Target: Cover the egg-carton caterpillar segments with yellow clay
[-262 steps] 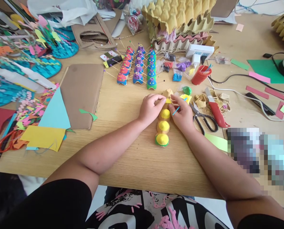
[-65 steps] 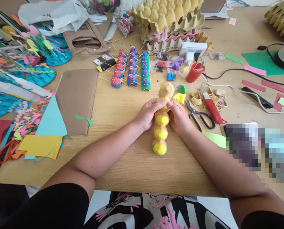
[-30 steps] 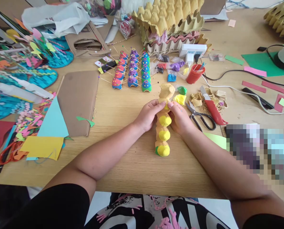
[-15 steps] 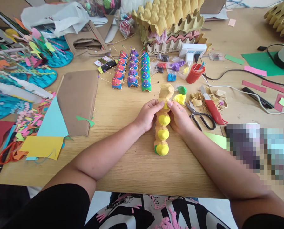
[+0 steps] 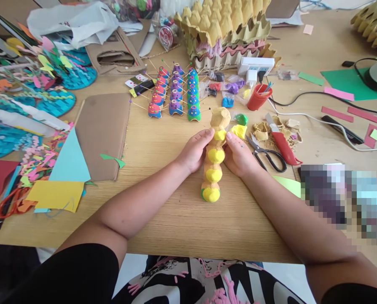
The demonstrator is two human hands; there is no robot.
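Observation:
A strip of egg carton (image 5: 211,166) with several bumps stands out in front of me, its near end low over the table. Yellow clay covers most of the bumps; the far one is bare cardboard, and a little green shows at the near end. My left hand (image 5: 195,151) grips the strip from the left, thumb near the upper yellow bump. From the right, my right hand (image 5: 239,155) holds it, with the thumb by the same bump. The fingers behind the strip are partly hidden. Just beyond my right hand lie yellow clay (image 5: 238,131) and green clay (image 5: 241,119).
Scissors (image 5: 267,154) and a red-handled knife (image 5: 283,143) lie right, near carton scraps. Three painted carton caterpillars (image 5: 176,90) stand beyond, before stacked egg trays (image 5: 223,33). A red cup (image 5: 258,97) stands by a power strip (image 5: 256,65). Cardboard (image 5: 101,135) and paper pieces lie left.
The near end of the egg carton strip has shifted slightly left and away from me. My thumbs have moved apart, showing more of the upper yellow bump.

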